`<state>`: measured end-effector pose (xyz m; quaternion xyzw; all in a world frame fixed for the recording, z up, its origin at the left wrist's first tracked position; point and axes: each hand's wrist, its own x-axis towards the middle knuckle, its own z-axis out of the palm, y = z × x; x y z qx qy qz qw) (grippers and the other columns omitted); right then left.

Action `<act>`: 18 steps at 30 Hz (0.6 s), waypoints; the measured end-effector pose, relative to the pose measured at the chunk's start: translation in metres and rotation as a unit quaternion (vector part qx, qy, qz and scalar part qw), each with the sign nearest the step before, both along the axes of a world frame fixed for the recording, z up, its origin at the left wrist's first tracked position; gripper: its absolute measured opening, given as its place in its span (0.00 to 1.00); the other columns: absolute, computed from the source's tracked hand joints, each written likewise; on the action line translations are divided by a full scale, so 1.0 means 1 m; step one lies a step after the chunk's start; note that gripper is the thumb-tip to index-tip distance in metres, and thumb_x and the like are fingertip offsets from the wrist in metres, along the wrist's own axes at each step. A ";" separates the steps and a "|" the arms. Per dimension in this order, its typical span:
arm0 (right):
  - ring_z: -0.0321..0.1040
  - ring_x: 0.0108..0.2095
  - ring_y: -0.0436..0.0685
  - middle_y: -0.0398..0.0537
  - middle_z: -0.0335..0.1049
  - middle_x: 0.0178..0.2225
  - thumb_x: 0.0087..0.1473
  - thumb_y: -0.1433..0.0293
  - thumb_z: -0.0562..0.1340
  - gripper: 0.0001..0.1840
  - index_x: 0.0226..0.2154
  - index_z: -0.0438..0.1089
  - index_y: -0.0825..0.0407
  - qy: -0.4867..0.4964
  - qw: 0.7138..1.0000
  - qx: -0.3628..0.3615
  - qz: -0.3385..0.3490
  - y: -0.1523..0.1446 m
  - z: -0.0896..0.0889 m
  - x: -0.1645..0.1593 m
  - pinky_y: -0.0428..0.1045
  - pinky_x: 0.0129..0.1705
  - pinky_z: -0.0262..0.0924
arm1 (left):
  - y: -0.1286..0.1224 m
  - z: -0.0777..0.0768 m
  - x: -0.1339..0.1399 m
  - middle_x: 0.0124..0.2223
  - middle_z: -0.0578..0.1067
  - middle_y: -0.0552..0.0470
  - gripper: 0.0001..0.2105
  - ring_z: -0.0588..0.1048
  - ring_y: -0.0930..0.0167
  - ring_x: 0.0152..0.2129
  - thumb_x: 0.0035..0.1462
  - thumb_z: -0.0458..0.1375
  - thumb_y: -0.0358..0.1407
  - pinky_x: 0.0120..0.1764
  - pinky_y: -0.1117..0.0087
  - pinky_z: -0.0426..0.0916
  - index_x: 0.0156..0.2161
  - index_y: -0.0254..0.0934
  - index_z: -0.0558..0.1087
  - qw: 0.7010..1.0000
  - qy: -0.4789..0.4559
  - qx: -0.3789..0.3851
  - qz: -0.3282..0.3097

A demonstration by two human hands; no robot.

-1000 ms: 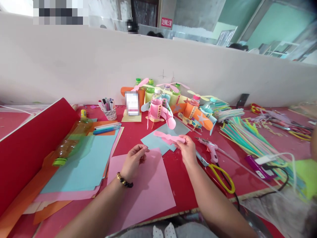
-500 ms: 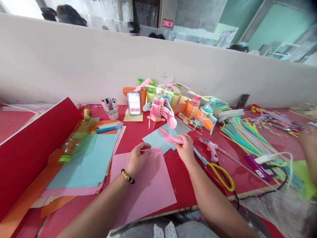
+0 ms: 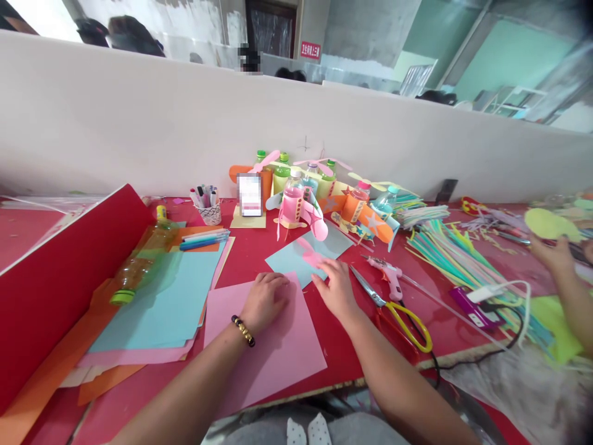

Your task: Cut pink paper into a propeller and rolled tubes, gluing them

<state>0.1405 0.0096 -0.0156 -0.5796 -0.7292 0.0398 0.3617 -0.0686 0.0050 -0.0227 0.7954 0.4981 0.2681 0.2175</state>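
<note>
My left hand (image 3: 265, 303), with a beaded bracelet on the wrist, lies on a pink sheet of paper (image 3: 287, 352), fingers stretched out over its far part. My right hand (image 3: 337, 287) is beyond the sheet's right edge, thumb apart from the fingers. At its fingertips a pink paper propeller (image 3: 309, 253) rests over a light blue sheet (image 3: 288, 258); the hand partly covers it. Scissors (image 3: 393, 309) with yellow and red handles lie right of my right hand, and behind them is a pink glue gun (image 3: 391, 278).
Several decorated bottle planes (image 3: 293, 201) stand by the white partition (image 3: 185, 117), near a phone (image 3: 251, 194) and pen cup (image 3: 210, 213). Left are stacked papers (image 3: 152, 309) and a plastic bottle (image 3: 143, 253). Right are straws (image 3: 445, 259), a purple power strip (image 3: 475, 307) and another person's hand (image 3: 558, 256) holding yellow paper.
My right hand has lowered the pink propeller onto the blue sheet and loosened its fingers. My left hand's fingers have flattened onto the pink sheet. The other person's hand has come further into view.
</note>
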 end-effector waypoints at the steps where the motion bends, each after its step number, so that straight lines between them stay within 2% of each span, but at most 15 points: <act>1: 0.61 0.45 0.63 0.54 0.69 0.42 0.52 0.67 0.59 0.12 0.40 0.71 0.51 0.015 0.999 -0.014 0.029 -0.008 0.004 -0.003 0.59 0.48 0.58 | 0.000 0.000 0.000 0.46 0.72 0.48 0.17 0.65 0.61 0.44 0.44 0.57 0.29 0.48 0.61 0.60 0.43 0.39 0.73 1.000 0.004 0.002 -0.001; 5: 0.62 0.46 0.61 0.52 0.70 0.43 0.54 0.67 0.57 0.15 0.45 0.68 0.51 0.019 0.987 -0.079 0.140 -0.052 0.014 -0.010 0.59 0.51 0.57 | 0.000 -0.001 0.001 0.47 0.72 0.48 0.17 0.65 0.62 0.45 0.45 0.56 0.29 0.49 0.61 0.59 0.43 0.39 0.73 1.000 0.014 0.010 -0.006; 10: 0.52 0.57 0.65 0.53 0.62 0.55 0.48 0.57 0.62 0.31 0.54 0.62 0.50 -0.038 0.955 -0.168 0.242 -0.103 0.016 0.004 0.61 0.57 0.49 | 0.000 -0.002 0.002 0.47 0.72 0.47 0.18 0.65 0.61 0.45 0.43 0.57 0.29 0.49 0.61 0.59 0.44 0.38 0.73 1.000 0.020 0.006 -0.002; 14: 0.46 0.60 0.69 0.53 0.53 0.60 0.42 0.51 0.64 0.44 0.59 0.54 0.47 -0.085 0.931 -0.222 0.278 -0.123 0.013 0.014 0.66 0.60 0.40 | 0.000 -0.002 0.001 0.48 0.72 0.47 0.18 0.65 0.61 0.46 0.44 0.56 0.29 0.50 0.61 0.59 0.44 0.38 0.73 1.000 0.023 0.004 -0.005; 18: 0.41 0.62 0.66 0.51 0.48 0.62 0.44 0.54 0.64 0.44 0.61 0.49 0.46 -0.118 0.926 -0.232 0.273 -0.127 0.010 0.015 0.66 0.61 0.37 | -0.002 0.006 -0.001 0.49 0.71 0.46 0.19 0.65 0.61 0.47 0.46 0.57 0.31 0.51 0.61 0.59 0.47 0.37 0.71 0.999 0.046 -0.014 -0.024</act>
